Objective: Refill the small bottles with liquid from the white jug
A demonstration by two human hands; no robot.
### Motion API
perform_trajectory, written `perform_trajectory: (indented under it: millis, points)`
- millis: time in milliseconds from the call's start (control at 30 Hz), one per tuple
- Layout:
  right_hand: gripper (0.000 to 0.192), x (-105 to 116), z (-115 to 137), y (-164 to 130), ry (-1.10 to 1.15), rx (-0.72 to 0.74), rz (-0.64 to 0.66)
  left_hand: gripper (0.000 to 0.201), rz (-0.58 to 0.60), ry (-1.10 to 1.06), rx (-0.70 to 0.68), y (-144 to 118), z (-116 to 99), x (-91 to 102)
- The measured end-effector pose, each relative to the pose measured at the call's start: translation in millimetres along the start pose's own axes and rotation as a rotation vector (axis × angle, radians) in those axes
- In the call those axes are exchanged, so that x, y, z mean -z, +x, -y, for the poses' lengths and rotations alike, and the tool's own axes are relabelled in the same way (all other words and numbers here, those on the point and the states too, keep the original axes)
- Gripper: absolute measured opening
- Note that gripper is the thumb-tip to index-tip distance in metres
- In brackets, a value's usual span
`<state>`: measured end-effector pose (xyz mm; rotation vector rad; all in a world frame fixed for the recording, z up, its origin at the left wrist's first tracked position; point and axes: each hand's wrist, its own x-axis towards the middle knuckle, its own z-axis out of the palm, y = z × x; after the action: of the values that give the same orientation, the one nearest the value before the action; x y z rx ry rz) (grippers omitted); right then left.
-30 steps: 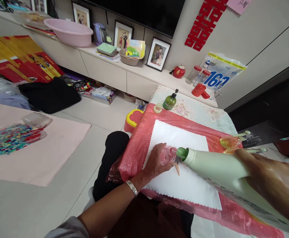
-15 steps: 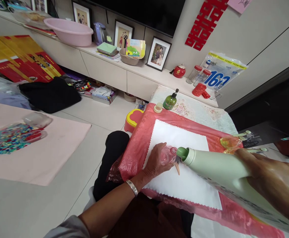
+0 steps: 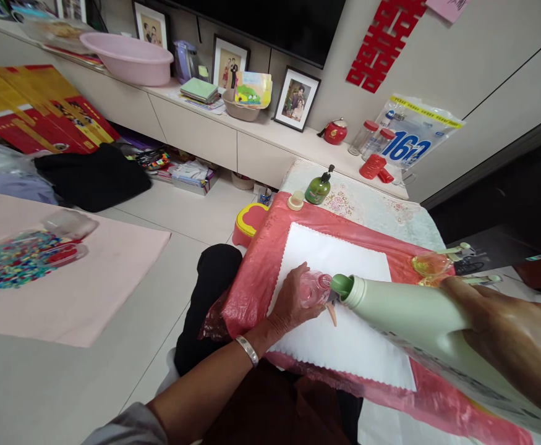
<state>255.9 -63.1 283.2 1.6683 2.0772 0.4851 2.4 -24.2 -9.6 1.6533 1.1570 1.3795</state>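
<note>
My left hand (image 3: 291,303) grips a small clear pink bottle (image 3: 313,289) that stands on a white cloth (image 3: 339,312). My right hand (image 3: 511,337) holds a large pale green jug (image 3: 418,324), tipped on its side, its green spout (image 3: 339,285) touching the mouth of the small bottle. An orange drip or nozzle tip hangs just below the spout. The cloth lies on a red plastic sheet (image 3: 261,278) over a low table.
A green pump bottle (image 3: 319,187) and a round lid (image 3: 295,200) stand at the table's far end. Two yellowish containers (image 3: 430,264) sit by my right hand. A yellow stool (image 3: 248,224) is on the floor. A pink mat (image 3: 66,281) with coloured beads lies left.
</note>
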Motion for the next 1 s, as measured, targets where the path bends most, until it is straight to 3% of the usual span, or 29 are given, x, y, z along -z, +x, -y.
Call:
perform_trajectory:
  millis: [1000]
  points:
    - [0.026,-0.9,-2.3,0.9,0.02,0.022,-0.021,0.106,-0.005,0.016,0.015,1.8,-1.3,0.0]
